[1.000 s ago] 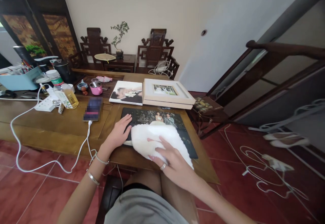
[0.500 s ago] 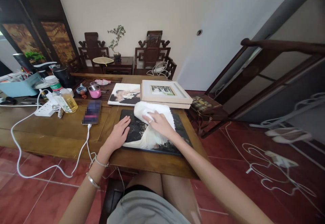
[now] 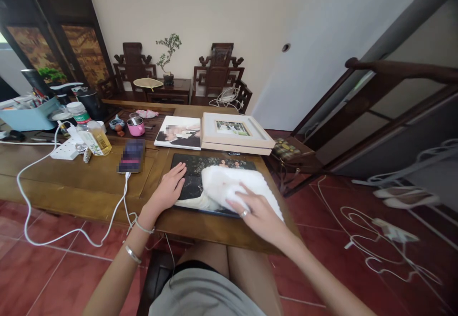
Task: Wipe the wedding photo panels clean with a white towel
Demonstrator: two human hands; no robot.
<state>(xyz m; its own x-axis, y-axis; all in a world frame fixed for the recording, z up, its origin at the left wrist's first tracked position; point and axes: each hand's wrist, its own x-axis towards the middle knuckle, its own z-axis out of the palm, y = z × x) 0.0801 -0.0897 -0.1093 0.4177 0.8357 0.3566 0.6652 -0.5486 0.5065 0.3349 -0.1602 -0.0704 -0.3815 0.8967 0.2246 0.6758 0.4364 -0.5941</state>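
A dark photo panel [image 3: 191, 177] lies flat on the wooden table, printed with a white gown and small figures near its top edge. My left hand [image 3: 171, 186] rests on the panel's left edge, fingers stretched out flat. Bunched under the fingers of my right hand [image 3: 252, 208] is a white cloth [image 3: 218, 182], pressed on the panel's right half. The cloth hides much of the picture and hangs over the panel's right side. Just beyond the panel are a white-edged photo print [image 3: 179, 133] and a pale framed photo [image 3: 234, 130] that sits on another frame.
To the left, a phone [image 3: 131, 156] is plugged into a white cable, near a power strip [image 3: 66, 150], a tea bottle [image 3: 93, 137] and a pink cup [image 3: 135, 126]. A blue bin [image 3: 30, 115] stands farther left. A wooden chair [image 3: 343, 101] is at right; cables lie on the floor.
My right hand has slid the cloth toward me and to the right, uncovering the figures at the panel's top. My left hand has stayed in place on the panel.
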